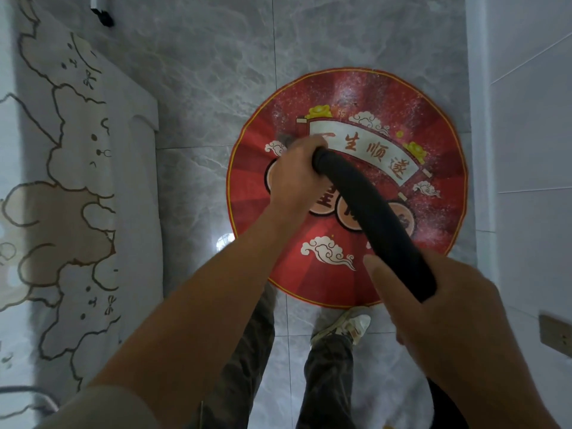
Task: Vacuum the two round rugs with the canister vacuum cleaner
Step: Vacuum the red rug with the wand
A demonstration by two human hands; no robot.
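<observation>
Nearest: right hand [458, 329] wrapped around the rear of the thick black flexible vacuum hose [374, 209], thumb laid along its side. Below, dark trouser legs and one pale sneaker [346, 325] planted on the grey marble-look tile floor [201, 88], toe just short of the rug edge. Further out: left hand [294, 178] closed over the front end of the hose, directly above the round red printed rug [433, 230] with white banner and cloud motifs. Nozzle hidden under that hand; contact with the pile not confirmable. White speckling visible across the upper and right rug areas. Off to the left, white fabric with brown cartoon outlines [62, 181]. Canister body and second rug not in view. Judged step: working the first rug, partway. Next move likely calls for steady sweeps toward the speckled far side, hose kept low.
</observation>
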